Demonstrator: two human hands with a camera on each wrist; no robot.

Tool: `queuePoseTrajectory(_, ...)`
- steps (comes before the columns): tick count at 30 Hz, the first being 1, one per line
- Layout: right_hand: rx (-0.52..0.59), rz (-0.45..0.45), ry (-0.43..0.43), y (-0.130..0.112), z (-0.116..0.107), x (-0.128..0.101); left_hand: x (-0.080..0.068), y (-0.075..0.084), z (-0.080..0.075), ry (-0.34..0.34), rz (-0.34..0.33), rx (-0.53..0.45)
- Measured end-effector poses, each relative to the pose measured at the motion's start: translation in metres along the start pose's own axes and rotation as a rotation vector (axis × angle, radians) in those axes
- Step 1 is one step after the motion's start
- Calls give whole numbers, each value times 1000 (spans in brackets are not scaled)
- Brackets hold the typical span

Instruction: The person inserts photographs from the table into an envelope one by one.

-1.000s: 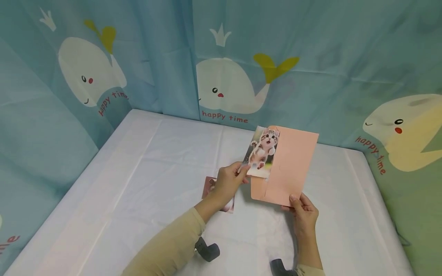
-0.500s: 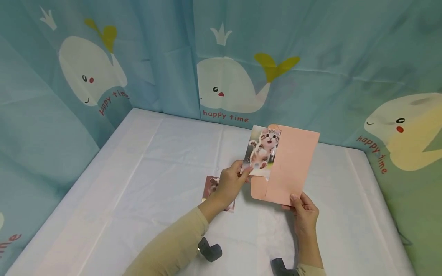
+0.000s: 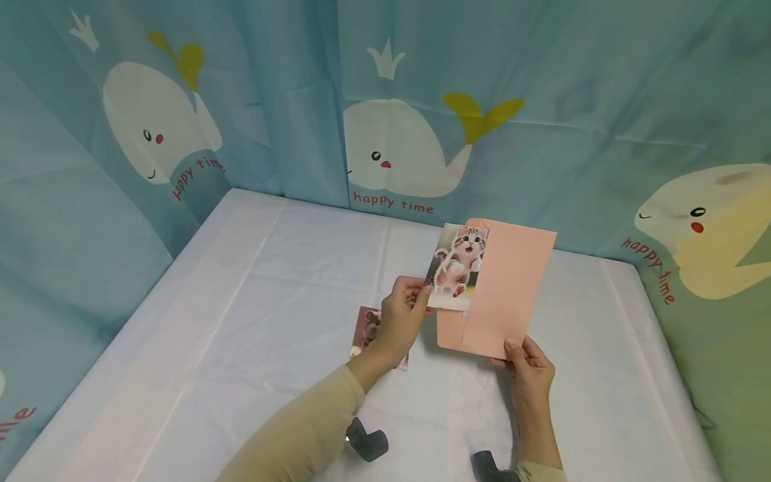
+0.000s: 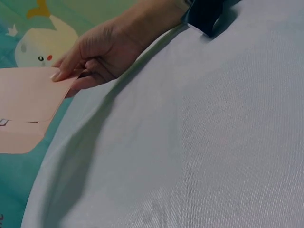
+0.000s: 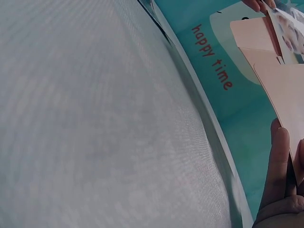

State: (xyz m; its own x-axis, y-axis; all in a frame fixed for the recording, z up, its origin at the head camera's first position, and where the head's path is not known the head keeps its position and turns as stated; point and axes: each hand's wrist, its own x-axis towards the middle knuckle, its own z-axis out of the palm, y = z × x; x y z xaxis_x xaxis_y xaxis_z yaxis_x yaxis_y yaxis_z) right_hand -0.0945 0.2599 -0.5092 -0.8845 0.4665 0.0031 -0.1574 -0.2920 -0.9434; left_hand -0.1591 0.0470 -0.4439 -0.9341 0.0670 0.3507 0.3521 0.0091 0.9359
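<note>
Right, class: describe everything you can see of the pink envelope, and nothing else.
The pink envelope is a plain, matte, paper-looking oblong, held upright above the white-covered table and tilted slightly. Its open side faces left, with a rounded flap corner at the bottom. The right hand pinches its lower right corner, thumb on the front. A kitten photo card, pinched by the left hand, is partly tucked into the opening. No writing shows.

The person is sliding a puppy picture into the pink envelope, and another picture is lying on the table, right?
Not quite: the head view shows a kitten, not a puppy, on the picture. The left hand pinches it partway in the pink envelope, which the right hand holds. Another picture does lie on the table.
</note>
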Motion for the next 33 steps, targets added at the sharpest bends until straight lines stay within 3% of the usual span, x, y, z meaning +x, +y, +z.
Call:
queuePoseTrajectory(3,20,-12,-2,0,0,0,-2,15,1,23,-6,14)
queuePoseTrajectory(5,32,-17,2,-1,1,0,-3,25,1,47,30,28)
queuePoseTrajectory(10,67,-21,12,-1,2,0,-3,25,2,67,128,65)
queuePoseTrajectory(14,84,-25,8,-1,3,1,-1,11,5,67,172,112)
queuePoseTrajectory(18,82,-30,11,-1,1,1,0,-8,10,58,153,110)
queuePoseTrajectory(25,94,-31,13,0,-1,0,-2,-14,11,54,167,98)
queuePoseTrajectory(29,98,-34,6,0,-1,-1,1,-16,11,43,225,116)
queuePoseTrajectory(33,105,-39,-5,0,0,0,5,-18,8,49,320,199)
